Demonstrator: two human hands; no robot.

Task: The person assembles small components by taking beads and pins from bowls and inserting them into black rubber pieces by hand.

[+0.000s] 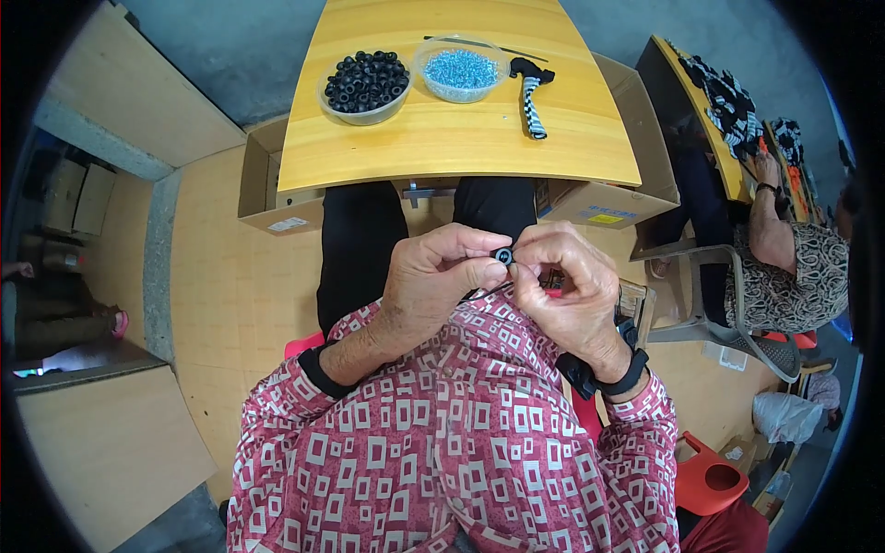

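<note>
Above my lap, a small round black part (501, 256) with a lighter ring and a dark centre is held at my fingertips. My left hand (424, 276) pinches it between thumb and forefinger. From the other side, the thumb and forefinger of my right hand (572, 281) close on its edge. A thin dark strand shows just below the fingers; what it belongs to is hidden. On the yellow table (442, 147) ahead stand a clear bowl (364, 118) of black ring-shaped parts and a clear bowl (461, 96) of small light-blue pieces.
A black tool (532, 97) with a striped black-and-white handle lies right of the bowls. Behind them is a thin dark rod (479, 44). Cardboard boxes (636, 152) flank the table. At the right another person (784, 258) sits at a second table; a red stool (712, 479) stands nearer.
</note>
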